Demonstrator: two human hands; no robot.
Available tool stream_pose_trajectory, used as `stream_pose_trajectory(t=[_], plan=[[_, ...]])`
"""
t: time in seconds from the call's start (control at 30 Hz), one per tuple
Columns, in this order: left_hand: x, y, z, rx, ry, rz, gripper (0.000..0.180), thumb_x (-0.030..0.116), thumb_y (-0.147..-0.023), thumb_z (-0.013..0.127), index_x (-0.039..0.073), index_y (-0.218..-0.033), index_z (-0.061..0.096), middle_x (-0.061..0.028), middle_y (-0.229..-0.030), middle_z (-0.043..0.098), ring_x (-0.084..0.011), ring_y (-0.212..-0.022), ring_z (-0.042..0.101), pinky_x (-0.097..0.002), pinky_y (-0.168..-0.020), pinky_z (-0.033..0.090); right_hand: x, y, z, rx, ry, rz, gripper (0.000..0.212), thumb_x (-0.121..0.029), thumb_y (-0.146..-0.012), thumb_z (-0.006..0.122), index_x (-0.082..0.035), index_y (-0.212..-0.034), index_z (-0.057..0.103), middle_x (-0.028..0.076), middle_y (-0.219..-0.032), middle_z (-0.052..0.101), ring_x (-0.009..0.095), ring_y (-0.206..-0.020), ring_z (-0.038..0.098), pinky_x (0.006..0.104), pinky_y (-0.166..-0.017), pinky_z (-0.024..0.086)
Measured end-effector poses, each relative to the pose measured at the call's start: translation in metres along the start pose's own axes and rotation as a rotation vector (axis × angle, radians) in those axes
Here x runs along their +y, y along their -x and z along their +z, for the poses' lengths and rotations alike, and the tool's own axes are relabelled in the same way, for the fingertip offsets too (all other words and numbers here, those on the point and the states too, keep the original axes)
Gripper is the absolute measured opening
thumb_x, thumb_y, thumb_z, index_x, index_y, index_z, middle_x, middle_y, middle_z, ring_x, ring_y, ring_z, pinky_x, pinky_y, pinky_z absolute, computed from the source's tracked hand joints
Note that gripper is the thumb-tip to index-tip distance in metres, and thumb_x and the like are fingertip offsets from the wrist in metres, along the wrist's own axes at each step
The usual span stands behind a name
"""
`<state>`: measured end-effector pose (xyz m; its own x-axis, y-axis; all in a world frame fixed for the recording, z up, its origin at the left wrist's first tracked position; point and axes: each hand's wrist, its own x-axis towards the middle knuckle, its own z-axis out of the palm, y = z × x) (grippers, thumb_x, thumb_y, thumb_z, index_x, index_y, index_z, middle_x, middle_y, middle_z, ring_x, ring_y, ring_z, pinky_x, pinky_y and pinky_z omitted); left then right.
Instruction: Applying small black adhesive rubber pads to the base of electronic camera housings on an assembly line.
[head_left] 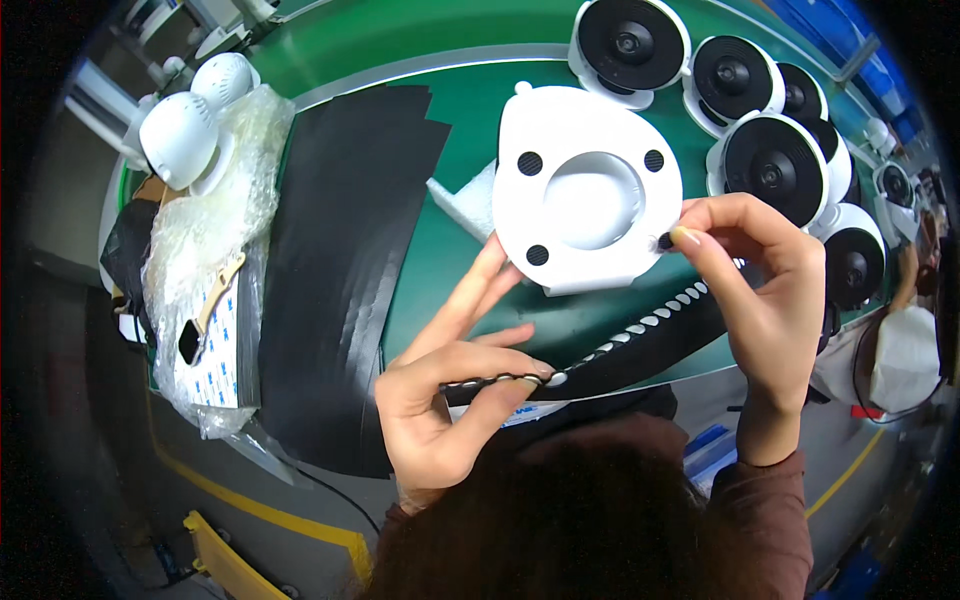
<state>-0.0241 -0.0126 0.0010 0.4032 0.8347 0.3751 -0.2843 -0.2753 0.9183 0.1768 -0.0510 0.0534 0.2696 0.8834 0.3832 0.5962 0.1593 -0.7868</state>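
Observation:
A white plastic base with a round recess in its middle faces me. Three black textured round pads sit on it, among them one at the upper left. My right hand pinches a small black round pad between thumb and finger, against the base's lower right corner. Between thumb and forefinger my left hand grips a black strip edged with a row of white discs. Its other fingers reach up to the base's lower left edge, partly hidden behind it.
Several white housings with black round faces stand at the right. Black sheets lie left of centre on the green table. Farther left are bubble wrap, white domed units, and a wristwatch on stacked printed sheets.

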Motion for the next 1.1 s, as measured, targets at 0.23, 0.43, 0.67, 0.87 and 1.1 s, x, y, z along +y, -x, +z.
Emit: stream_pose_trajectory(t=[0.23, 0.43, 0.67, 0.87, 1.1], plan=[[0.007, -0.003, 0.001, -0.080, -0.084, -0.036, 0.014, -0.002, -0.071, 0.048, -0.004, -0.076, 0.061, -0.0378, -0.130, 0.029, -0.0437, -0.120, 0.038, -0.0437, -0.082, 0.049, -0.004, -0.001, 0.000, -0.034, 0.099, -0.066, 0.006, 0.000, -0.074, 0.063, 0.004, -0.077, 0.060, 0.008, -0.082, 0.061, 0.011, -0.074, 0.057, 0.0214, -0.071, 0.046], [0.005, -0.003, -0.004, -0.108, -0.067, -0.074, 0.016, -0.004, -0.070, 0.046, -0.003, -0.076, 0.061, -0.0364, -0.133, 0.026, -0.0439, -0.122, 0.035, -0.0456, -0.087, 0.046, -0.008, 0.000, 0.002, -0.043, 0.157, -0.071, 0.007, 0.000, -0.073, 0.064, 0.004, -0.077, 0.060, 0.009, -0.083, 0.061, 0.011, -0.075, 0.056, 0.0215, -0.071, 0.044], [0.003, -0.002, -0.005, -0.116, -0.058, -0.053, 0.016, -0.005, -0.070, 0.046, -0.003, -0.076, 0.062, -0.0356, -0.133, 0.026, -0.0440, -0.122, 0.034, -0.0476, -0.092, 0.041, -0.002, -0.006, 0.002, 0.011, 0.137, -0.081, 0.015, -0.001, -0.073, 0.067, 0.000, -0.080, 0.054, 0.005, -0.070, 0.061, 0.010, -0.070, 0.061, 0.0198, -0.067, 0.047], [-0.001, -0.004, -0.001, -0.071, 0.076, -0.035, 0.019, -0.013, -0.061, 0.058, -0.007, -0.078, 0.064, -0.0343, -0.124, 0.040, -0.0423, -0.113, 0.047, -0.0449, -0.084, 0.047, -0.008, -0.025, -0.014, -0.031, 0.289, -0.131, 0.025, 0.001, -0.081, 0.055, -0.001, -0.106, 0.052, 0.006, -0.073, 0.063, 0.011, -0.072, 0.062, 0.0203, -0.068, 0.048], [-0.006, -0.003, 0.000, 0.028, 0.070, -0.025, 0.017, -0.011, -0.066, 0.058, -0.007, -0.080, 0.064, -0.0303, -0.119, 0.048, -0.0382, -0.112, 0.049, -0.0432, -0.089, 0.044, -0.046, -0.082, 0.005, -0.845, 0.664, -0.784, 0.050, -0.002, -0.046, 0.074, -0.013, -0.094, 0.065, 0.006, -0.101, 0.058, 0.025, -0.096, 0.056, 0.0360, -0.074, 0.047]])
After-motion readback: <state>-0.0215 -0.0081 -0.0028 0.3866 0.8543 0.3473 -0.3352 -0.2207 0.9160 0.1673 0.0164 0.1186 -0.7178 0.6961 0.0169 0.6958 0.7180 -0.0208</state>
